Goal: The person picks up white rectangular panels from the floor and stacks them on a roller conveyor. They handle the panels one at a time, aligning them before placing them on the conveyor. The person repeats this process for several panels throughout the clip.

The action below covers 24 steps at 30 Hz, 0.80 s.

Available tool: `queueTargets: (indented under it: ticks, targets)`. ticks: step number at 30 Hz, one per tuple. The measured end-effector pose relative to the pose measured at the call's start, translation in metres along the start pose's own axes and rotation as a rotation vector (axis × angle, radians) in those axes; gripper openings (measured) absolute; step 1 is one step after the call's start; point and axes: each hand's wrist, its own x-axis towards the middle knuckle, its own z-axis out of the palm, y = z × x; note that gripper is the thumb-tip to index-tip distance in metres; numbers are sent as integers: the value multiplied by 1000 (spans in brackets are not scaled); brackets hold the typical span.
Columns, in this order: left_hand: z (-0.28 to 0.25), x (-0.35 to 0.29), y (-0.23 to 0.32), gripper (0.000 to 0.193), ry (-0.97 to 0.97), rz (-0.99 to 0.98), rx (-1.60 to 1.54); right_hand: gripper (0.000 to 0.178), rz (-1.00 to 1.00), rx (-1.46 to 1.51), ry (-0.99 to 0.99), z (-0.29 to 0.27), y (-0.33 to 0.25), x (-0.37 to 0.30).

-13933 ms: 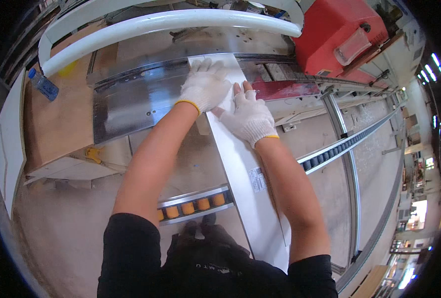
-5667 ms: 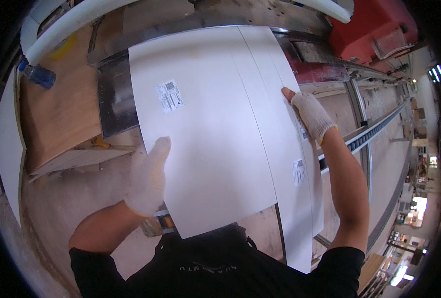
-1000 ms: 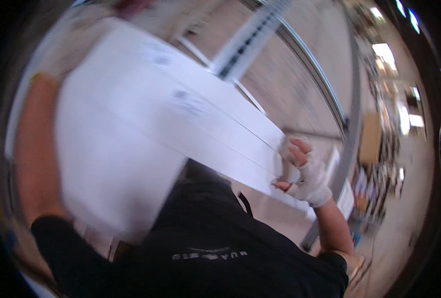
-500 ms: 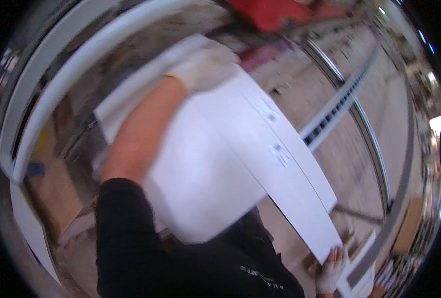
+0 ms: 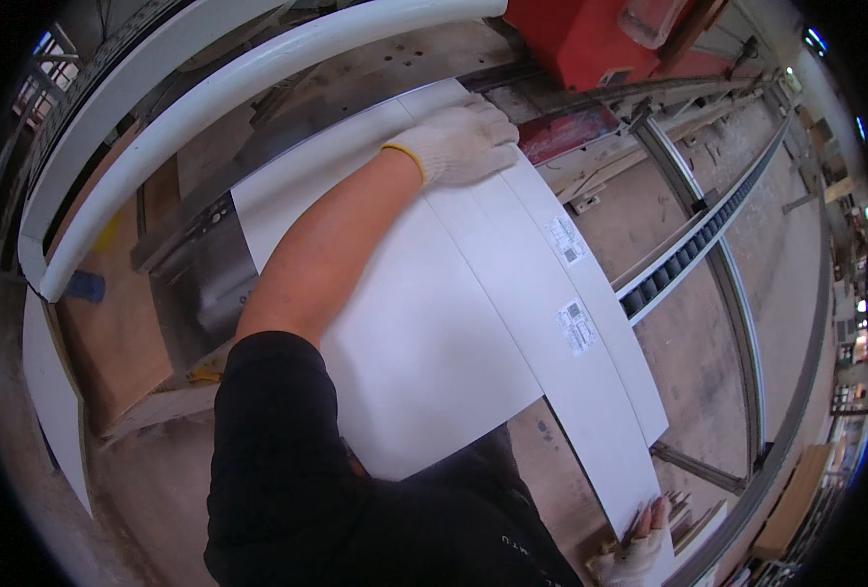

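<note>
A blue bottle [image 5: 84, 287] is sitting on brown wood [image 5: 121, 342]. A metal bench [image 5: 211, 284] is holding up white boards [image 5: 414, 342], side by side. The left hand [image 5: 463, 144] is lying flat on them, grabbing nothing. The right hand [image 5: 637, 558] is touching one board's near end; whether it's gripping, I can't tell.

We see a dusty, brownish floor [image 5: 639, 240] stretching away on the right, a wood-topped bench [image 5: 116, 357] at the left, bright window panes [image 5: 50, 73] toward the upper left and bluish strip lights [image 5: 816, 37] at the upper right
</note>
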Motion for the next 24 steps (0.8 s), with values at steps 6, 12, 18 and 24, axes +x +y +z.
queueTargets:
  ticks: [6, 12, 18, 24]
  targets:
    - [0, 3, -4, 43, -18, 54, 89, 46, 730, 1146, 365, 53, 129, -6]
    - [0, 1, -4, 42, 30, 45, 36, 57, 681, 443, -30, 67, 177, -15]
    - [2, 0, -5, 42, 15, 13, 13, 49, 600, 127, -57, -13, 69, 78]
    - [-5, 0, 1, 42, 20, -32, -40, 48, -126, 32, 213, -78, -71, 290]
